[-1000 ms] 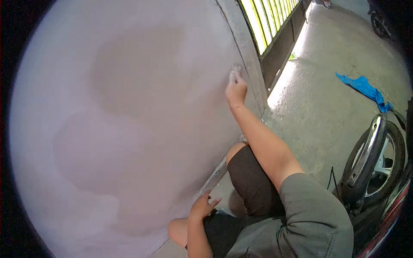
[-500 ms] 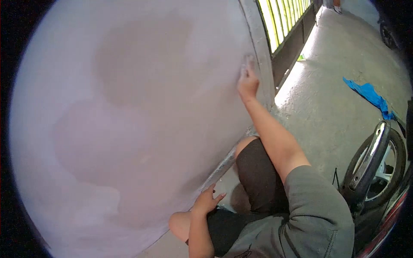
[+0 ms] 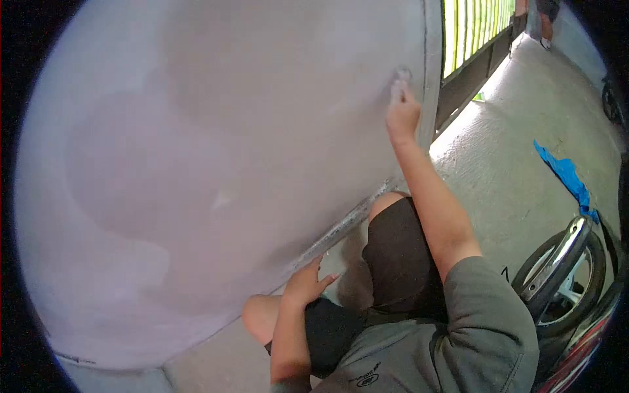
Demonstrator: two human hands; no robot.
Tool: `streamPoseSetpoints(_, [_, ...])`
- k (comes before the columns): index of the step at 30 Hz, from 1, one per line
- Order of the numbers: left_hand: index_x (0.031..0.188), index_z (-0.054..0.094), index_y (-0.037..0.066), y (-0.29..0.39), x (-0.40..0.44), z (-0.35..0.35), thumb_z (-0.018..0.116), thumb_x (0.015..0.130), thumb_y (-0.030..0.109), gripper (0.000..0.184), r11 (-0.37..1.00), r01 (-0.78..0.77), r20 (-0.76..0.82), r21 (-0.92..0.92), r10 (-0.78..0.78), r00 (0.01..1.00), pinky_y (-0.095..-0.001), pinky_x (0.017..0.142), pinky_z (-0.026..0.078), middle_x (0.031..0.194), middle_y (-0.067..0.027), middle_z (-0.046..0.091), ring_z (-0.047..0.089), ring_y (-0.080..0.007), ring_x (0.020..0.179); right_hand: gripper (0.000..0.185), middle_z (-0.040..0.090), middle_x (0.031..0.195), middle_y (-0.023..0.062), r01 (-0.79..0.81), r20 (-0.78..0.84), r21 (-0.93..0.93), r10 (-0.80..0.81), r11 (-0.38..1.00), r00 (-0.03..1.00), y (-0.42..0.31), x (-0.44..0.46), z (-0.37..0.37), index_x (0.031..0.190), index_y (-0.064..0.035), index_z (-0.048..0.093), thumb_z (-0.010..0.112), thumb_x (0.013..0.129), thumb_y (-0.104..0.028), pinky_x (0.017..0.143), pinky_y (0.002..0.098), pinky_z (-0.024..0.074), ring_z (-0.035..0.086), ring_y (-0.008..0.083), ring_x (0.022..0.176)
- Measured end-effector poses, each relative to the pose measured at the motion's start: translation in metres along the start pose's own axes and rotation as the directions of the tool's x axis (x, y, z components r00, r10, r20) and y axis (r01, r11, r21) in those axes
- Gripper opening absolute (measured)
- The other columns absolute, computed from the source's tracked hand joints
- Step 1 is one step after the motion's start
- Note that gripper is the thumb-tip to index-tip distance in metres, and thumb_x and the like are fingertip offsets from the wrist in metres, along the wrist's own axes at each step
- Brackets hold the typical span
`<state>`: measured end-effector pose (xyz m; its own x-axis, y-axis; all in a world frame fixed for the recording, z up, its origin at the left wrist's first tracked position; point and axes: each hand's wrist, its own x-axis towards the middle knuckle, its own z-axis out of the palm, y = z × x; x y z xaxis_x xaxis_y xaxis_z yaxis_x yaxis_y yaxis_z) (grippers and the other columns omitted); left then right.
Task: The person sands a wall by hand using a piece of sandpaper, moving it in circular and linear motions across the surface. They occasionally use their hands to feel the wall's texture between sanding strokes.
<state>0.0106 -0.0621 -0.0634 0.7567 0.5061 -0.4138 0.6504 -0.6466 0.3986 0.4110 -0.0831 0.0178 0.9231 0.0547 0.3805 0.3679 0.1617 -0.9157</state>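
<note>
A broad pale wall (image 3: pixel 216 157) with darker, cloudy patches fills the left and middle of the view. Near its right edge my right hand (image 3: pixel 403 114) is raised against the surface, fingers bent together and whitish as if dusty. A small greyish thing seems to be under the fingertips, too blurred to name. Lower down, my left hand (image 3: pixel 306 283) rests by my knee at the wall's base, thumb and index finger apart, holding nothing. The fingertips are close to the rough bottom edge (image 3: pixel 344 226) of the wall; whether they touch it I cannot tell.
A dark metal gate (image 3: pixel 478 65) with upright bars stands beyond the wall's right edge. On the concrete floor (image 3: pixel 498 170) lies a blue cloth or plastic piece (image 3: pixel 567 173). A motorbike wheel (image 3: pixel 573 281) is close on my right. Part of a person (image 3: pixel 545 23) shows far back.
My right hand has stayed near the wall's right edge, its fingers now a little further from that edge. The whole view has shifted, and my left hand remains low by my knee.
</note>
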Motion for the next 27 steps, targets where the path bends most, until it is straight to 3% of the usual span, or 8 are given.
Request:
streamPoseSetpoints(2, [0.140, 0.048, 0.005, 0.004, 0.000, -0.004, 0.067, 0.088, 0.052, 0.072, 1.000, -0.011, -0.001, -0.007, 0.011, 1.000, -0.0467, 0.096, 0.048, 0.123, -0.0261, 0.063, 0.060, -0.0426, 0.114, 0.042, 0.046, 0.148, 0.0185, 0.539, 0.038, -0.043, -0.538, 0.841, 0.842, -0.029, -0.026, 0.025, 0.139, -0.0114, 0.057, 0.054, 0.097, -0.010, 0.111, 0.0381, 0.0398, 0.040, 0.0366, 0.140])
streamPoseSetpoints(8, [0.145, 0.042, 0.006, 0.010, -0.001, -0.006, 0.067, 0.088, 0.053, 0.078, 0.999, -0.036, 0.006, 0.023, 0.036, 0.999, -0.0469, 0.095, 0.049, 0.122, -0.0254, 0.063, 0.061, -0.0424, 0.114, 0.053, 0.042, 0.152, 0.0134, 0.789, 0.255, 0.056, -0.773, 0.612, 0.582, -0.041, -0.043, 0.035, 0.140, -0.0155, 0.056, 0.058, 0.088, -0.002, 0.111, 0.0393, 0.0404, 0.035, 0.0351, 0.143])
streamPoseSetpoints(13, [0.147, 0.040, 0.005, -0.003, -0.002, 0.002, 0.067, 0.087, 0.053, 0.081, 0.994, -0.084, -0.057, 0.070, 0.088, 0.994, -0.0470, 0.095, 0.049, 0.122, -0.0257, 0.063, 0.061, -0.0421, 0.113, 0.043, 0.043, 0.151, 0.0199, 0.209, -0.152, 0.059, -0.198, 0.976, 0.968, 0.034, 0.002, 0.025, 0.142, -0.0003, 0.049, 0.048, 0.101, -0.013, 0.116, 0.0342, 0.0301, 0.036, 0.0305, 0.144])
streamPoseSetpoints(16, [0.147, 0.041, 0.005, 0.002, -0.005, -0.002, 0.067, 0.087, 0.053, 0.081, 0.995, -0.072, -0.071, 0.064, 0.076, 0.995, -0.0470, 0.095, 0.049, 0.122, -0.0258, 0.063, 0.061, -0.0414, 0.113, 0.044, 0.042, 0.151, 0.0217, -0.340, -0.126, 0.200, 0.369, 0.919, 0.921, 0.033, 0.001, 0.003, 0.142, 0.0030, 0.048, 0.040, 0.106, -0.021, 0.115, 0.0340, 0.0306, 0.037, 0.0288, 0.144])
streamPoseSetpoints(17, [0.147, 0.041, 0.006, 0.005, -0.005, -0.005, 0.067, 0.087, 0.053, 0.081, 0.996, -0.050, -0.032, 0.074, 0.053, 0.998, -0.0472, 0.095, 0.049, 0.122, -0.0257, 0.063, 0.061, -0.0411, 0.113, 0.044, 0.042, 0.151, 0.0217, -0.332, -0.127, 0.205, 0.362, 0.921, 0.924, 0.034, 0.002, 0.006, 0.142, 0.0030, 0.048, 0.040, 0.106, -0.021, 0.115, 0.0340, 0.0306, 0.037, 0.0288, 0.144])
streamPoseSetpoints(20, [0.147, 0.041, 0.006, 0.004, -0.001, -0.005, 0.066, 0.087, 0.054, 0.081, 0.995, -0.061, -0.013, 0.076, 0.062, 0.998, -0.0478, 0.095, 0.049, 0.121, -0.0256, 0.064, 0.062, -0.0409, 0.113, 0.041, 0.045, 0.150, 0.0191, 0.184, -0.071, -0.005, -0.184, 0.983, 0.980, 0.024, -0.004, 0.015, 0.141, -0.0025, 0.051, 0.047, 0.102, -0.014, 0.114, 0.0353, 0.0339, 0.041, 0.0306, 0.142])
streamPoseSetpoints(23, [0.147, 0.041, 0.008, 0.003, 0.002, -0.002, 0.065, 0.087, 0.056, 0.080, 0.996, -0.057, -0.010, 0.062, 0.057, 0.998, -0.0484, 0.095, 0.049, 0.120, -0.0256, 0.064, 0.061, -0.0413, 0.113, 0.047, 0.046, 0.149, 0.0182, 0.811, 0.222, -0.003, -0.790, 0.585, 0.571, -0.029, -0.032, 0.029, 0.140, -0.0105, 0.056, 0.055, 0.093, -0.004, 0.111, 0.0376, 0.0406, 0.040, 0.0332, 0.142])
streamPoseSetpoints(27, [0.148, 0.041, 0.011, 0.007, -0.002, -0.004, 0.065, 0.087, 0.056, 0.079, 0.998, -0.017, -0.014, 0.058, 0.017, 1.000, -0.0487, 0.096, 0.049, 0.120, -0.0255, 0.064, 0.061, -0.0419, 0.114, 0.052, 0.044, 0.150, 0.0186, 0.902, 0.303, 0.008, -0.861, 0.432, 0.409, -0.045, -0.041, 0.039, 0.140, -0.0121, 0.056, 0.058, 0.089, -0.004, 0.108, 0.0377, 0.0435, 0.039, 0.0329, 0.142])
